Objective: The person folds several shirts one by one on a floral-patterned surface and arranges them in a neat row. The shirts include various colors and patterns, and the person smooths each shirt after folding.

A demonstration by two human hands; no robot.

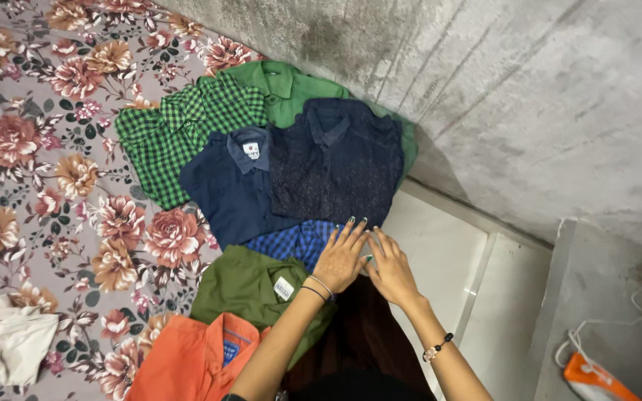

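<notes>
Folded shirts lie overlapped on the floral bedsheet [31, 186]: green checked shirt [180, 130], plain green shirt [291, 93], navy shirt [224, 189], dark patterned shirt [336, 160], olive shirt [243, 286], orange shirt [187, 360]. Left hand [342, 256] and right hand [389, 269], both flat with fingers spread, gripping nothing, press the blue checked shirt [295, 241] at the stack's edge. A white cloth [5, 341] lies unfolded well apart.

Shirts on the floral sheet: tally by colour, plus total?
Green: 3, namely green check shirt, plain green shirt, olive shirt
Blue: 3, namely navy shirt, dark speckled navy shirt, blue check shirt
Orange: 1, the orange shirt
Total: 7
Both hands, left hand and right hand, rest at the blue check shirt.
</notes>
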